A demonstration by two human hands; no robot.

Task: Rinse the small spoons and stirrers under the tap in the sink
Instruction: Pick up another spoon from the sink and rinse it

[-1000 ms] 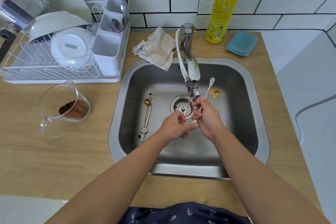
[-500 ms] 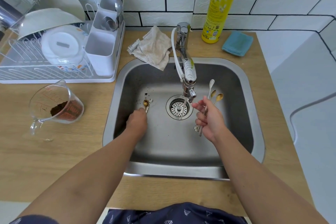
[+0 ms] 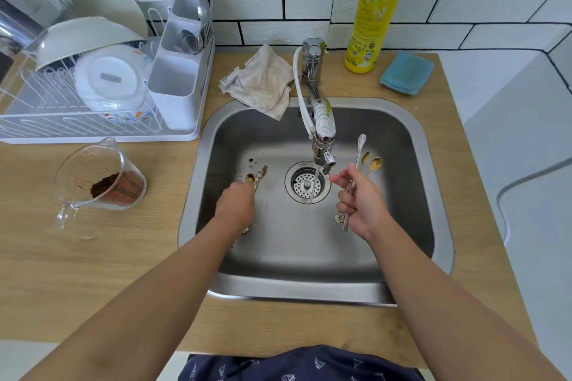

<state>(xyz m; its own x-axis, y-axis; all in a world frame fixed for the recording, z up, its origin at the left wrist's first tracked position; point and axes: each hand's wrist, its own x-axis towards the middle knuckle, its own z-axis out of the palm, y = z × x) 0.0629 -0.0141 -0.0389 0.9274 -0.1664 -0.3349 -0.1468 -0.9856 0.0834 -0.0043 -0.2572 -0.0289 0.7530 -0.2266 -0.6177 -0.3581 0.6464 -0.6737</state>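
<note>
My right hand (image 3: 363,202) is shut on a bunch of small spoons (image 3: 366,161), one white and two gold, their bowls pointing up to the right of the tap (image 3: 322,124). A thin stream of water (image 3: 314,187) falls into the drain (image 3: 297,192), just left of that hand. My left hand (image 3: 236,207) is down on the left of the sink (image 3: 433,195) floor, fingers curled over two dirty spoons (image 3: 257,176). Their bowls stick out above the hand and their handle ends show below it. The left hand is blurred.
Coffee grounds speckle the sink floor near the dirty spoons. A glass measuring jug (image 3: 99,182) with grounds stands left of the sink. Behind it is a dish rack (image 3: 173,133) with a cutlery holder. A cloth (image 3: 263,83), soap bottle (image 3: 377,9) and blue sponge (image 3: 405,73) sit behind the sink.
My left hand left my right hand under the tap, went to the dirty spoons on the left and closed over them. My right hand drew slightly right of the stream with its spoons.
</note>
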